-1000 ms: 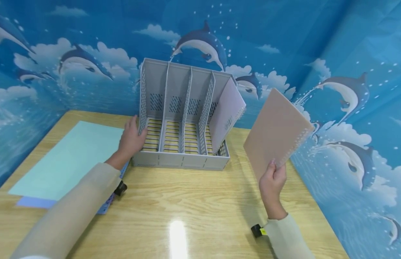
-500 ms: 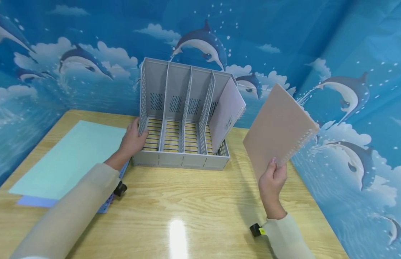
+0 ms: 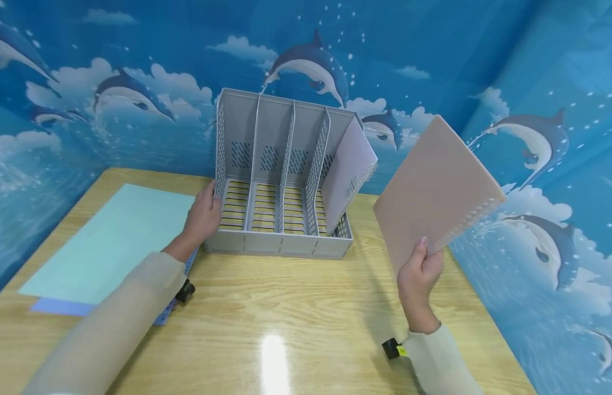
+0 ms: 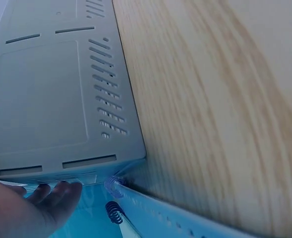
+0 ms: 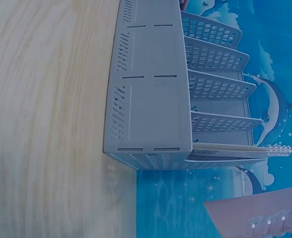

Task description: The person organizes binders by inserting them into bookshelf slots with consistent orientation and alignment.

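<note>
A grey file organizer [image 3: 281,244] with upright dividers stands at the back of the table. My left hand [image 3: 202,216] rests against its left outer side; in the left wrist view its fingers [image 4: 61,198] lie along that side, and the thumb is not clearly visible. My right hand [image 3: 420,280] pinches a pinkish-tan spiral notebook [image 3: 434,192] near its lower corner, thumb on the near cover, the other fingers hidden behind. This notebook is held up, tilted, to the right of the organizer. A pale lilac spiral notebook [image 3: 349,178] leans in the organizer's rightmost compartment.
A mint-green sheet or notebook [image 3: 108,241] lies on the left of the wooden table [image 3: 237,340]. Beneath it, a blue-violet notebook [image 3: 61,306] sticks out. A dolphin-printed backdrop [image 3: 187,33] rises behind and to the right of the table.
My right hand has tilted the tan notebook, so its top and spiral edge have swung up and to the right. The left hand stays at the organizer's side, shifting only slightly.
</note>
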The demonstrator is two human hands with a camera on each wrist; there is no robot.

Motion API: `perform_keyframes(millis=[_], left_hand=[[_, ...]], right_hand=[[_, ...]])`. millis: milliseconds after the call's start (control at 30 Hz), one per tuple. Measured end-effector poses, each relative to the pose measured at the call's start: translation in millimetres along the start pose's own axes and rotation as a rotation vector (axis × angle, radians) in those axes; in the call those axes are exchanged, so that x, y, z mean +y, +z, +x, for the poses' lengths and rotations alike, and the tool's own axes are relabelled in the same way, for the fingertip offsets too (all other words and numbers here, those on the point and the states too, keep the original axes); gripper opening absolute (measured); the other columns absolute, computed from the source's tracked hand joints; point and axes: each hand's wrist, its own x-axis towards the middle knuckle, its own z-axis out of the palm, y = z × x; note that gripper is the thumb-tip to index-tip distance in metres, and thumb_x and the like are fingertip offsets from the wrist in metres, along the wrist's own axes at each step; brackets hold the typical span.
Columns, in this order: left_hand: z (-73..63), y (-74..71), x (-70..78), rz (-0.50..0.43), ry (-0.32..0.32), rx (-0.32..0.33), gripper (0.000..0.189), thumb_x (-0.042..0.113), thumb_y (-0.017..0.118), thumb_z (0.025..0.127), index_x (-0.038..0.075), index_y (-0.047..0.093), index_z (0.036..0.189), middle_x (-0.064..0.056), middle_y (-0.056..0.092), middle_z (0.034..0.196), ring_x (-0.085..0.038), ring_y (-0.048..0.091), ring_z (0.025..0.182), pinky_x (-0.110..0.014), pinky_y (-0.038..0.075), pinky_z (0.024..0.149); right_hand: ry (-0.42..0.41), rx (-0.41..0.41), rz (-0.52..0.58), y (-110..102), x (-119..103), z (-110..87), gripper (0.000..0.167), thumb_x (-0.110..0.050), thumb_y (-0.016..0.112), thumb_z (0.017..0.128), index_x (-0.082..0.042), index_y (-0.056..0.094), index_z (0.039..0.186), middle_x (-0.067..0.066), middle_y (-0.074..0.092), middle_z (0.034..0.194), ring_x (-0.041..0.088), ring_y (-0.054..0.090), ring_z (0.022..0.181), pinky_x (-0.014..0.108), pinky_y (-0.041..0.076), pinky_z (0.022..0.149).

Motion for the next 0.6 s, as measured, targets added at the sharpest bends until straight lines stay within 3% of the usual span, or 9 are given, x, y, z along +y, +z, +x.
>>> perform_keyframes(millis=[133, 267, 600], left_hand=[[-1.4, 1.1, 0.2, -0.018, 0.010, 0.013, 0.051, 0.015, 0.019, 0.106, 0.007, 0.012, 0.156, -0.028, 0.029, 0.150, -0.047, 0.033, 0.135, -0.064, 0.029, 0.109], [-2.2, 2.1, 2.5, -0.032, -0.019, 0.017, 0.053, 0.010, 0.019, 0.104, 0.011, 0.013, 0.156, -0.024, 0.027, 0.153, -0.044, 0.031, 0.138, -0.061, 0.028, 0.111], [-3.4, 0.2, 3.4, -0.029, -0.053, 0.020, 0.053, 0.008, 0.021, 0.104, 0.012, 0.014, 0.156, -0.022, 0.030, 0.153, -0.041, 0.033, 0.137, -0.058, 0.030, 0.112]], right_hand=[[-0.046, -0.006, 0.019, 1.1, -0.8, 1.6, 0.032, -0.007, 0.040, 0.103, 0.009, 0.050, 0.129, 0.001, 0.061, 0.114, 0.017, 0.059, 0.110, 0.025, 0.048, 0.097], [-0.091, -0.013, 0.037, 3.4, -3.3, 3.7, 0.031, -0.007, 0.039, 0.103, 0.007, 0.051, 0.128, 0.003, 0.062, 0.113, 0.020, 0.059, 0.109, 0.026, 0.049, 0.095], [-0.111, 0.007, 0.118, 12.7, -7.0, 5.7, 0.030, -0.005, 0.041, 0.102, 0.008, 0.052, 0.127, 0.006, 0.063, 0.114, 0.023, 0.059, 0.111, 0.029, 0.048, 0.098]])
